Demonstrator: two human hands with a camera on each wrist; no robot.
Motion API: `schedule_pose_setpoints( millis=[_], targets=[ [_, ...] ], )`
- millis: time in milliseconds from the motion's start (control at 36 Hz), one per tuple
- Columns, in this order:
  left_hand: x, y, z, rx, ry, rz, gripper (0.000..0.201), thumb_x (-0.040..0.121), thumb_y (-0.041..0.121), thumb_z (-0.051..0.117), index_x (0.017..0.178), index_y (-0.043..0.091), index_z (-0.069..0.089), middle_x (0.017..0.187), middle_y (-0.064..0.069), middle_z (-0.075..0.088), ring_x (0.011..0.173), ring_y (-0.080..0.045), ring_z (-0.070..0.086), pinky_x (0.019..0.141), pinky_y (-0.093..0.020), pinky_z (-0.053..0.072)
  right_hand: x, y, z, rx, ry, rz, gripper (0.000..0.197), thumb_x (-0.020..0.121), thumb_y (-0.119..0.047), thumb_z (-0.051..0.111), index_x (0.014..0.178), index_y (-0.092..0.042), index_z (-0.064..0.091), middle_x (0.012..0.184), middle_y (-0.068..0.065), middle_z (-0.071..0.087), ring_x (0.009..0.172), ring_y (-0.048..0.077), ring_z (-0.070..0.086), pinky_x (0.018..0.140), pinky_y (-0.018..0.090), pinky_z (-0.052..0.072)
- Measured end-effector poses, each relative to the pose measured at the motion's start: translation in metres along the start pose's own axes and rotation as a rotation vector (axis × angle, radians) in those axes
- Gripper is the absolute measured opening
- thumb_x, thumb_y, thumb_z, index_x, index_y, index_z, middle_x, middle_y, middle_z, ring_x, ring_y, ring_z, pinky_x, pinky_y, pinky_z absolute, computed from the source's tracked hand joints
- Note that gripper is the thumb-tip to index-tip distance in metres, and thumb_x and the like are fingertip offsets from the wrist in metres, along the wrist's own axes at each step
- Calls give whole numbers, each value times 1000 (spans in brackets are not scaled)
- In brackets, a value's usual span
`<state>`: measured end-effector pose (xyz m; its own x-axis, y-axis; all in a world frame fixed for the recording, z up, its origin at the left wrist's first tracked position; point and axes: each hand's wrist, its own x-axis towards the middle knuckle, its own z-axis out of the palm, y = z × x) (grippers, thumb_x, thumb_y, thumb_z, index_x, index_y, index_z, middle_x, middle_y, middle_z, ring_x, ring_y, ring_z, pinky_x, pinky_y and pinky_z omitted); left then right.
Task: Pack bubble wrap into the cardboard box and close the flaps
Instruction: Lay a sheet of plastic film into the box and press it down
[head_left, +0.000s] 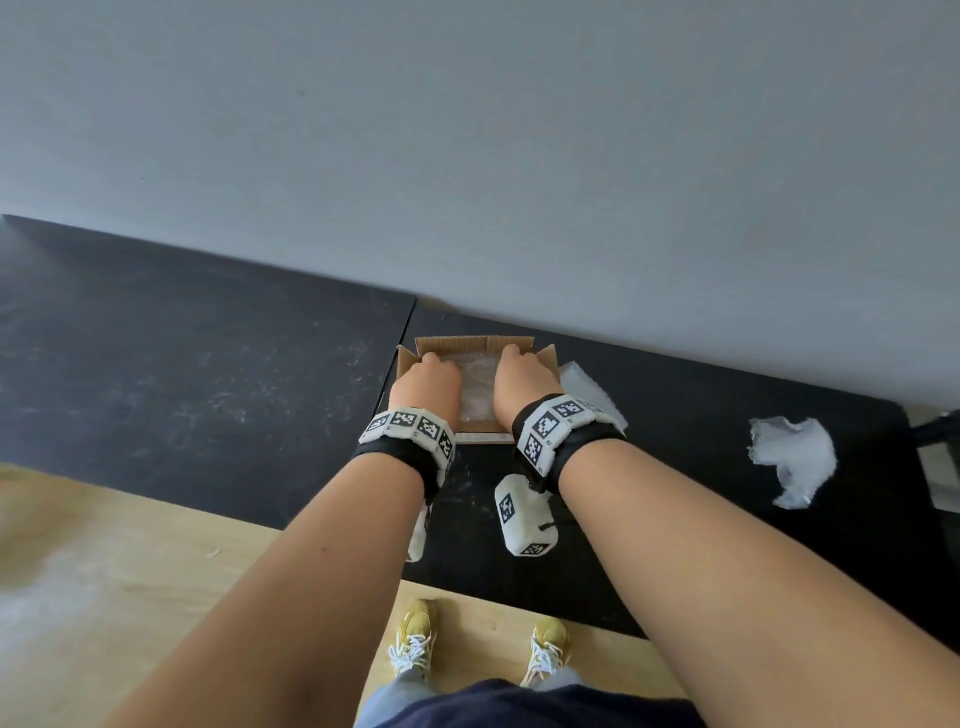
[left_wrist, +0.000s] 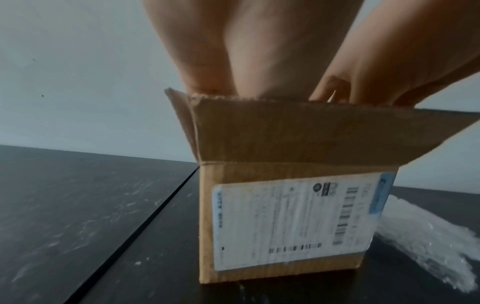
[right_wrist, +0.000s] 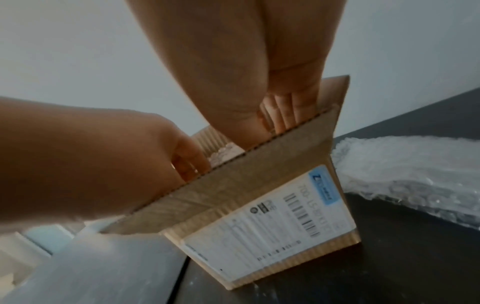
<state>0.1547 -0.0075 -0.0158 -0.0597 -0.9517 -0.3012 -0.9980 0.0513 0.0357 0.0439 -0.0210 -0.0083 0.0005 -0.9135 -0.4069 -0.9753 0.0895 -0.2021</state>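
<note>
While its flaps stand open, a cardboard box (head_left: 475, 347) is seen on a dark surface (head_left: 182, 374) against a grey wall, with both hands reaching down inside it. The left hand (head_left: 428, 382) and right hand (head_left: 522, 382) are sunk into the box side by side, fingers pointing downward onto the bubble wrap (head_left: 477, 392) that fills its interior; whether the fingers press flat or curl round the wrap cannot be told, since the flaps hide their tips. A shipping label (left_wrist: 293, 224) is carried on the box's near wall. Just beside the box, on its right, a second sheet of wrap (right_wrist: 415, 176) lies loose, and a crumpled white piece (head_left: 792, 460) rests well apart further right. The wrap is judged light, soft and springy, likely to rebound unless held down; it is best gathered by the bunch, while the stiff flaps are best taken at their free edges.
</note>
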Motion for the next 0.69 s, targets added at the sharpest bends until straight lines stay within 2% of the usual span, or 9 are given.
schedule_pose_setpoints(
  millis=[222,306,361,389,444,472,555,611,694],
  targets=[
    [10,0,-1,-128,-167,-71,30,96,0,42,125,-1,51,121,-15,60,109,-28,61,83,-34,51,-1,-2,-11,-17,-133,-2,50,93,-1,46,141,3,33,127,19,56,112,31,60,86,35,49],
    [16,-1,0,-106,-231,-61,29,97,4,44,125,-2,51,122,-16,61,111,-28,60,86,-34,50,0,-6,-19,-32,-192,49,45,96,-5,46,139,4,36,129,19,55,118,31,56,94,36,45],
    [20,-1,2,-131,-252,-95,33,96,5,49,128,-2,47,123,-16,60,110,-30,60,85,-35,50,2,-9,-25,-110,-313,115,25,101,-15,43,115,5,52,109,18,57,122,26,51,109,35,33],
    [22,-1,3,-146,-258,-113,37,95,7,51,130,-2,43,123,-17,59,110,-30,60,84,-35,50,4,-11,-27,-164,-365,141,27,103,-19,39,101,3,54,90,16,52,113,23,52,113,32,26],
    [25,0,4,-181,-269,-144,46,94,11,55,133,-4,36,125,-17,57,110,-29,60,83,-34,50,9,-12,-28,-241,-377,111,34,105,-26,34,106,-2,58,73,8,36,82,20,48,111,26,24],
    [27,0,5,-197,-275,-153,49,94,12,57,135,-5,34,126,-18,56,111,-29,60,85,-34,50,12,-14,-28,-251,-374,97,34,105,-27,34,112,-3,57,75,8,38,82,19,48,110,25,24],
    [30,1,6,-230,-282,-183,54,93,11,58,138,-3,31,131,-19,52,116,-30,57,91,-37,49,18,-13,-27,-239,-395,104,36,102,-24,43,129,-1,49,103,12,53,119,22,49,110,29,30],
    [33,3,8,-234,-272,-201,58,94,12,58,141,-2,27,137,-20,45,121,-30,54,95,-39,47,18,-9,-22,-231,-381,90,39,101,-21,45,135,-2,46,112,13,55,123,24,50,107,31,34],
    [34,7,13,-242,-246,-231,61,94,12,58,143,1,23,142,-21,36,119,-32,55,94,-39,48,17,-1,-7,-101,-200,53,42,96,-13,49,135,1,43,133,19,52,123,34,52,97,38,43]
  ],
)
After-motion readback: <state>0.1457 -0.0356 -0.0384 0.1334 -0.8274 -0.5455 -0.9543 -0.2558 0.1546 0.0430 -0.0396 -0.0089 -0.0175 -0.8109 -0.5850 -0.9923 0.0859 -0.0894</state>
